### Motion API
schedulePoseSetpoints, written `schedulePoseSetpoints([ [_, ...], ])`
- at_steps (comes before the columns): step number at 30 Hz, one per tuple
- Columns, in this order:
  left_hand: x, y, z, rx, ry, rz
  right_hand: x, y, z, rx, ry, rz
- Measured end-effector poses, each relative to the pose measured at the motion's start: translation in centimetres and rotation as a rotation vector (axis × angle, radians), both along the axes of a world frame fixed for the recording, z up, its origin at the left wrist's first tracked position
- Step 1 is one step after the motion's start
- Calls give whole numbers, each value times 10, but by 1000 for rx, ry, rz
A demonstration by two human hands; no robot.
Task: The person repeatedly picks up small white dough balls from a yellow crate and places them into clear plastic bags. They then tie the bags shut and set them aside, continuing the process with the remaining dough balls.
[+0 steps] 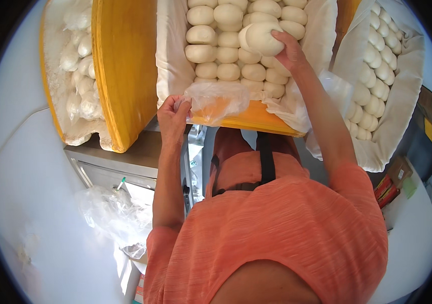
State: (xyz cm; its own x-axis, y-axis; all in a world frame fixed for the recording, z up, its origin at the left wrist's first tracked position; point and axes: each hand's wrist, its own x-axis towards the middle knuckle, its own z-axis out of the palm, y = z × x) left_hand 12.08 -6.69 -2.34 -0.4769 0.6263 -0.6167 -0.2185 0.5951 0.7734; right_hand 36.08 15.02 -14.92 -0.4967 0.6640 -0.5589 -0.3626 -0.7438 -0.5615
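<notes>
From the head view I see a yellow crate (271, 121) lined with white cloth (173, 61), full of white buns. My right hand (288, 50) grips one bun (261, 38) above them. My left hand (173, 116) pinches a clear plastic bag (216, 101) at the crate's near edge. A steel counter (135, 152) sits below.
</notes>
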Motion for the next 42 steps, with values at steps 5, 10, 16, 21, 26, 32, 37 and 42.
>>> schedulePoseSetpoints([
  [5,4,-3,-10,-4,34,-18,-3,-81,104,234,503,148],
  [10,17,-17,0,151,236,-302,-33,-143,83,650,-49,456],
  [16,48,-47,17,304,432,-538,-59,-164,81,839,-830,653],
  [21,56,-54,33,471,321,-521,-52,-153,104,723,-791,676],
  [26,41,-56,47,465,127,-352,-38,-150,137,646,-940,802],
  [32,-18,-39,46,379,-347,-55,-19,-162,171,1385,-1346,1368],
  [37,-29,-29,59,430,-545,4,-6,-163,145,2112,-1279,1242],
  [42,-27,-49,50,518,-482,-132,-11,-159,163,2107,-888,896],
])
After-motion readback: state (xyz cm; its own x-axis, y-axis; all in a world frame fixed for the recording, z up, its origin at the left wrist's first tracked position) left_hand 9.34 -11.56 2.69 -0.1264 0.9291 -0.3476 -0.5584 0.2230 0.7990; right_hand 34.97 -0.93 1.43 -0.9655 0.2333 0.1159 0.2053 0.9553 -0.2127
